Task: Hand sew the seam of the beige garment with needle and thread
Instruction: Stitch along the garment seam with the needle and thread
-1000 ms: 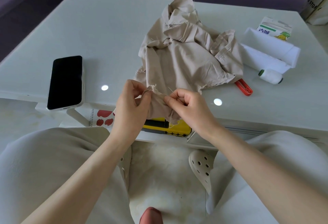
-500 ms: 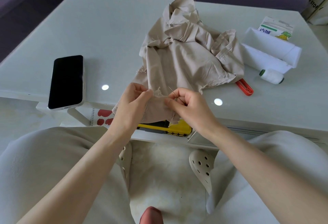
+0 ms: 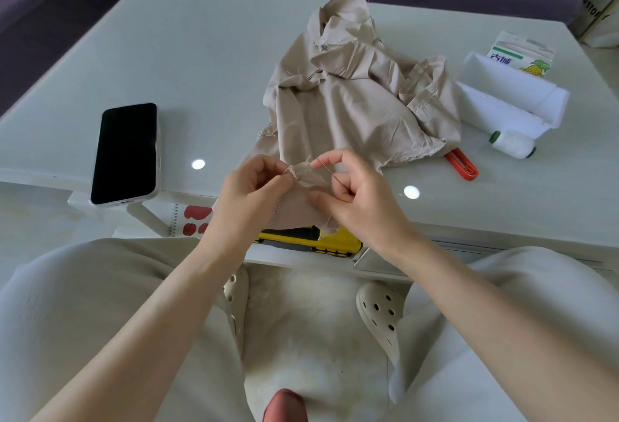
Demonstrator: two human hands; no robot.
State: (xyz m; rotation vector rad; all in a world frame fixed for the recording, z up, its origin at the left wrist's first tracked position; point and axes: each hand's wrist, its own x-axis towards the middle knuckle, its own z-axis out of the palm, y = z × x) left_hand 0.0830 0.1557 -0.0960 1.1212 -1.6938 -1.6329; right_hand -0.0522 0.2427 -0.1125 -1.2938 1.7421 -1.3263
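Observation:
A crumpled beige garment point(image 3: 355, 97) lies on the white table point(image 3: 201, 63), and one corner of it hangs over the near edge toward me. My left hand point(image 3: 249, 194) pinches a gathered fold of its frayed seam point(image 3: 303, 172) between thumb and fingertips. My right hand point(image 3: 355, 194) holds the thin needle point(image 3: 326, 170) slanted across its fingers, the point at the seam fold. The thread is too fine to follow.
A black phone point(image 3: 126, 152) lies at the left near the table edge. Right of the garment lie red scissor handles point(image 3: 464, 164), a white thread spool point(image 3: 512, 143), white foam point(image 3: 509, 100) and a juice carton point(image 3: 522, 55). A yellow tool point(image 3: 318, 242) sits on the shelf below.
Both hands rose slightly over the table edge. My right hand opened its fingers and drew the needle up out of the fold. My left hand keeps pinching the seam.

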